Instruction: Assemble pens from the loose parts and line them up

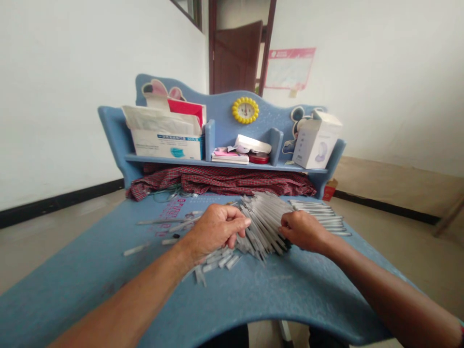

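A heaped pile of thin, clear-grey pens (266,217) lies on the blue desk between my hands. My left hand (221,224) is at the pile's left side, thumb and fingers pinched together; what is between them, if anything, is hidden. Closed at the pile's right edge is my right hand (300,229), its fingers curled inward, so I cannot make out what they grip. Below my left hand lie several short translucent pen caps (217,260). Beyond my right hand, more pens (322,217) are laid out side by side.
Loose pen parts (136,250) lie to the left on the desk (108,275). A checked cloth (232,180) is bunched under the shelf. On the shelf stand a mask box (166,142), booklets (229,157) and a white carton (317,142). A yellow clock (245,110) is above.
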{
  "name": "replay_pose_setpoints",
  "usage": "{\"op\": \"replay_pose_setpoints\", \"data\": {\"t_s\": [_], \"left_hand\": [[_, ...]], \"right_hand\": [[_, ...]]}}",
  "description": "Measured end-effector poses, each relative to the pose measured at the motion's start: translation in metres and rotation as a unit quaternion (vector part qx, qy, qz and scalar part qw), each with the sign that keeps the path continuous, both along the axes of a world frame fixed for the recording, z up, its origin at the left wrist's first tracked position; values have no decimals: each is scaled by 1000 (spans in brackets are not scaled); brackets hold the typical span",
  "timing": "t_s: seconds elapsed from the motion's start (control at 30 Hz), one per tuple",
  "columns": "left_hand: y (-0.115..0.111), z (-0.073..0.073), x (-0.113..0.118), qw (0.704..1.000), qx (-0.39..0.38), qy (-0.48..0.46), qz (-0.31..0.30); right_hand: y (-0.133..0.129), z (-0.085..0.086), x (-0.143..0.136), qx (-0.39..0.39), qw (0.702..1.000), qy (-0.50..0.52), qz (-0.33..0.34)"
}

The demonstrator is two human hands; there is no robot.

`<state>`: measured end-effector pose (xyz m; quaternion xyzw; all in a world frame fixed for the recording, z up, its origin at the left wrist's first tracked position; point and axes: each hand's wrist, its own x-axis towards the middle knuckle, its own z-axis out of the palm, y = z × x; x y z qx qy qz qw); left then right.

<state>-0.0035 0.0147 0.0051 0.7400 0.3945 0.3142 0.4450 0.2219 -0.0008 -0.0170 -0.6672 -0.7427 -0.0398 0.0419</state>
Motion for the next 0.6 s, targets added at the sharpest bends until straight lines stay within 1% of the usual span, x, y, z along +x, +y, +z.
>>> {"op": "replay_pose_setpoints", "data": {"t_s": [0.07,0.13,0.17,0.23,0.27,0.3,0.37,0.4,0.47,0.53,0.6], "left_hand": [[0,0,1,1000,14,4,2],[0,-1,1,999,48,22,11],[-1,-1,2,996,79,34,19],[-1,-4,2,981,180,62,37],[-2,-5,3,966,246,74,42],[-3,-7,3,944,318,83,41],[-5,-10,4,888,447,105,18],[-7,-12,5,861,494,120,1],[-9,-14,5,821,546,167,-23],[-9,-15,5,799,557,226,-32],[-9,-15,4,783,557,275,-34]], "right_hand": [[-1,1,0,8,1000,10,1],[-3,4,0,19,1000,20,3],[-5,6,1,28,999,31,6],[-10,10,1,52,996,68,23],[-13,13,-1,62,993,94,37],[-17,15,-3,67,989,121,55],[-25,20,-10,60,979,169,93],[-28,22,-14,52,975,186,109],[-33,25,-25,42,967,212,134],[-34,28,-34,39,960,230,152],[-32,31,-39,36,956,241,163]]}}
